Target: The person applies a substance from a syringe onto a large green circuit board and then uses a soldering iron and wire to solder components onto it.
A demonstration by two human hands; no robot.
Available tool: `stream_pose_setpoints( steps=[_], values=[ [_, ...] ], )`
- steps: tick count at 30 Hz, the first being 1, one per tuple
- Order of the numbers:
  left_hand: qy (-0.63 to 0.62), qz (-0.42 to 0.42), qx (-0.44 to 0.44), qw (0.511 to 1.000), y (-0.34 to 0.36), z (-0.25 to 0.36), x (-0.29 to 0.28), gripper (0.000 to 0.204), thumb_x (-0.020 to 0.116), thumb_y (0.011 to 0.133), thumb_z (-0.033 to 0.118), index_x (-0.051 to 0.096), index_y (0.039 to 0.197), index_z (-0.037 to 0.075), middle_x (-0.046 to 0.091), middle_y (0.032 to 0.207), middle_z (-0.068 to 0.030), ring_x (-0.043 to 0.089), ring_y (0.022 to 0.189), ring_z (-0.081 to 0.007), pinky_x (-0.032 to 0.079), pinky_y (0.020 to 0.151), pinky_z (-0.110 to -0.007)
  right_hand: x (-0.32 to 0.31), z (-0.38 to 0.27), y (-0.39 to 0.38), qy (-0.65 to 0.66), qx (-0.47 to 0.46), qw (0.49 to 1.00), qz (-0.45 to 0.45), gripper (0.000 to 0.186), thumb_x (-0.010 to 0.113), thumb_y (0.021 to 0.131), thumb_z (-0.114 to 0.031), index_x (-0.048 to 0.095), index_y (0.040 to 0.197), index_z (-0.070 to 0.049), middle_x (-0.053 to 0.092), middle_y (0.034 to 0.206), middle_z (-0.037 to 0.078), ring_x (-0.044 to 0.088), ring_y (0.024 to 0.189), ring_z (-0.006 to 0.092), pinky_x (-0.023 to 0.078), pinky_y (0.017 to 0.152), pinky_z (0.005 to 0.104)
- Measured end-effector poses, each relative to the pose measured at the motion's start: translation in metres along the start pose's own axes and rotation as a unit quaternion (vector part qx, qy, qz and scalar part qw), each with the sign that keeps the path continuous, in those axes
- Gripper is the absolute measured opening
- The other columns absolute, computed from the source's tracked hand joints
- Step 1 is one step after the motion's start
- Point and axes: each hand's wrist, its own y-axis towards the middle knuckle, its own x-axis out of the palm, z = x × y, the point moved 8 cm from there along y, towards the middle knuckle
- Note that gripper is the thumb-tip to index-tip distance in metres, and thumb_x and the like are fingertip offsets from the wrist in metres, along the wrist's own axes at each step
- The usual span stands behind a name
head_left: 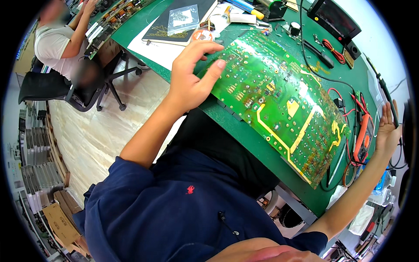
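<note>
From where I stand, the green table point(253, 153) spreads under and beyond the left hand point(192, 83). Off to that hand's left, a co-worker point(54, 46) sits in a black chair point(43, 89). The big green circuit board point(275, 96) lies on the table, running rightward from the left thumb. Past the left fingers there's a black notebook point(159, 33). The left hand is loose — thumb and fingers spread at the board's edge, not closed around it. The right hand point(384, 137) is up beside a black rod point(384, 87); I can't tell whether it grips it. An orange meter point(363, 137) sits just left of the right hand — near its wrist.
</note>
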Motion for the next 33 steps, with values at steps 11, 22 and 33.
stream_pose_setpoints(
  steps=[11,22,33],
  values=[
    [0.127,-0.218,0.11,0.961,0.099,-0.022,0.087,0.026,0.065,0.088,0.021,0.065,0.11,0.006,0.068,0.102,-0.0101,0.064,0.09,-0.0239,0.05,0.078,-0.036,0.017,0.001,-0.03,0.068,-0.035,0.996,-0.054,0.022,0.056,0.098,-0.016,0.057,0.107,0.003,0.042,0.076,0.001,0.04,0.07,0.01,0.036,0.062,0.023],
    [0.176,-0.385,0.111,0.899,0.134,-0.052,0.156,0.012,0.058,0.09,0.011,0.061,0.097,0.002,0.065,0.083,-0.0094,0.063,0.079,-0.0206,0.048,0.072,-0.032,0.023,0.015,-0.049,-0.086,-0.031,0.992,-0.089,0.054,0.047,0.1,-0.045,0.062,0.115,0.004,0.067,0.086,0.01,0.062,0.078,0.0164,0.048,0.075,0.0265],
    [0.001,-0.446,0.131,0.885,0.097,0.07,0.183,0.009,0.051,0.097,0.006,0.056,0.101,0.0,0.053,0.084,0.0014,0.045,0.075,-0.0052,0.038,0.069,-0.02,0.05,0.012,-0.081,-0.039,-0.119,0.992,-0.012,0.026,0.059,0.094,-0.015,0.052,0.113,0.001,0.058,0.077,0.003,0.058,0.066,0.0104,0.047,0.059,0.0204]
  ],
)
